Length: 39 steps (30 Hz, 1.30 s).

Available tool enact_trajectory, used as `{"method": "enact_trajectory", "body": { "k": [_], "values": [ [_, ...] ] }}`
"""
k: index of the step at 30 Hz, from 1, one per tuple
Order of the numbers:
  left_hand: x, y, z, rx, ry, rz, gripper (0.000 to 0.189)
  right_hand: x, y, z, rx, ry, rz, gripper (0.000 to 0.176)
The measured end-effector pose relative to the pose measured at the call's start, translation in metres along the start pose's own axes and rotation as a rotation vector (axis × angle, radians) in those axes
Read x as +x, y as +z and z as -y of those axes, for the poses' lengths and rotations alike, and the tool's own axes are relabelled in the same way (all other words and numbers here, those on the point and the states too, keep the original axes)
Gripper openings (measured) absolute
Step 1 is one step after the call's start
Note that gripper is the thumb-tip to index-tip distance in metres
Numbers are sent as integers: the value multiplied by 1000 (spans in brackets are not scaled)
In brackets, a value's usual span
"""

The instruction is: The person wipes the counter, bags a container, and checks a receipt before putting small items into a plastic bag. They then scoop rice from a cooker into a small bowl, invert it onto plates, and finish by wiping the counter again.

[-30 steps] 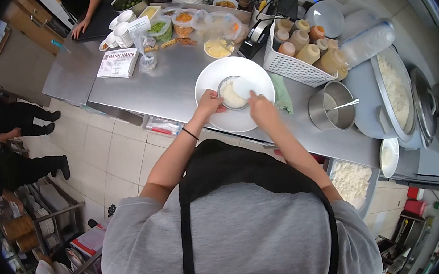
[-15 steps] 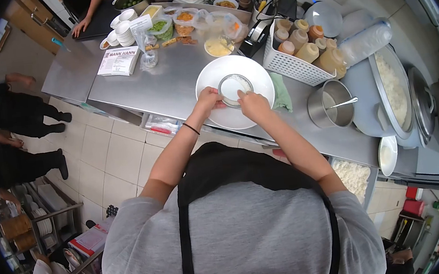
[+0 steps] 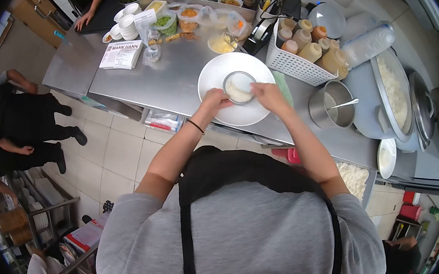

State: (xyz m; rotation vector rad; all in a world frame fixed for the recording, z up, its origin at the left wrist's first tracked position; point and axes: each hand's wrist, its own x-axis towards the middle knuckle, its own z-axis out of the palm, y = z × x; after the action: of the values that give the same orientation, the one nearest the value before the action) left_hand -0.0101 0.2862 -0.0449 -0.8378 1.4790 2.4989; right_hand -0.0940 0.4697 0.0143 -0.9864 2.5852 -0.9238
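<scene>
A metal ring stands in a large white dish on the steel counter, with white rice inside it. At its left edge, my left hand is closed on the ring, its fingertips over the dish. My right hand is closed at the ring's right side, pinching a pale white disc that covers part of the rice. The disc's edge blurs near the fingers.
Sauce bottles fill a white basket at the right, beside a steel pot with a spoon. A yellow-filled bowl lies behind the dish. A co-worker's hand rests at the back left; other people stand at the left.
My right hand has shifted right from the ring's near side, and rice now shows where the pale disc covered more of the ring. My left hand still grips the ring.
</scene>
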Motion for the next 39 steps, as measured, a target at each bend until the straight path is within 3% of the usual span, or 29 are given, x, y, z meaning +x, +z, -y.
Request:
{"method": "enact_trajectory", "body": {
  "k": [1, 3, 6, 10, 12, 15, 17, 19, 20, 22, 24, 26, 29, 31, 32, 35, 37, 38, 39],
  "values": [
    [1, 1, 6, -101, 5, 33, 22, -2, -4, -3, -3, -5, 4, 30],
    [-7, 5, 7, -87, -10, 26, 20, -13, -12, 2, 2, 154, -222, 30],
    [-2, 0, 4, -49, -3, -9, 18, -20, 22, -10, -134, 47, -296, 32],
    [9, -3, -2, 45, 40, -56, 16, -15, 47, 6, -225, 141, -205, 33],
    [11, -3, -4, 62, 45, -57, 18, -7, 40, 6, -250, 154, -58, 30],
    [6, 1, -6, 173, -7, -66, 22, -1, -5, -10, -48, 101, -17, 29],
    [5, 5, -15, 261, -39, -74, 26, -22, -73, 8, -121, 134, -119, 29],
    [3, 7, -17, 200, -25, -51, 34, -52, -124, -18, -193, 263, -359, 30],
    [4, 7, -18, 203, -22, -49, 34, -67, -152, -35, -210, 340, -383, 32],
    [6, 6, -16, -88, -105, 66, 40, -102, -190, -101, -329, 518, -394, 34],
    [8, 3, -9, -184, -101, 57, 40, -116, -188, -140, -426, 565, -425, 34],
    [12, 2, -4, -290, -98, 46, 40, -124, -185, -148, -588, 757, -255, 35],
    [17, -2, 1, -241, -134, 16, 36, -130, -163, -169, -584, 674, -313, 35],
    [35, -5, -2, -228, -185, 68, 33, -127, -160, -156, -576, 695, -270, 37],
    [38, -5, -11, -231, -183, 69, 33, -126, -158, -143, -633, 661, -356, 38],
    [34, 1, -50, 191, 46, 136, 31, -130, -159, -132, -643, 583, -508, 38],
    [8, 28, -70, 649, 391, -20, 45, -126, -160, -123, -589, 538, -577, 38],
    [-1, 41, -71, 655, 387, -23, 45, -122, -161, -113, -585, 452, -615, 36],
    [-11, 54, -66, 1082, 646, -55, 48, -118, -160, -103, -580, 366, -652, 34]
  ]
}}
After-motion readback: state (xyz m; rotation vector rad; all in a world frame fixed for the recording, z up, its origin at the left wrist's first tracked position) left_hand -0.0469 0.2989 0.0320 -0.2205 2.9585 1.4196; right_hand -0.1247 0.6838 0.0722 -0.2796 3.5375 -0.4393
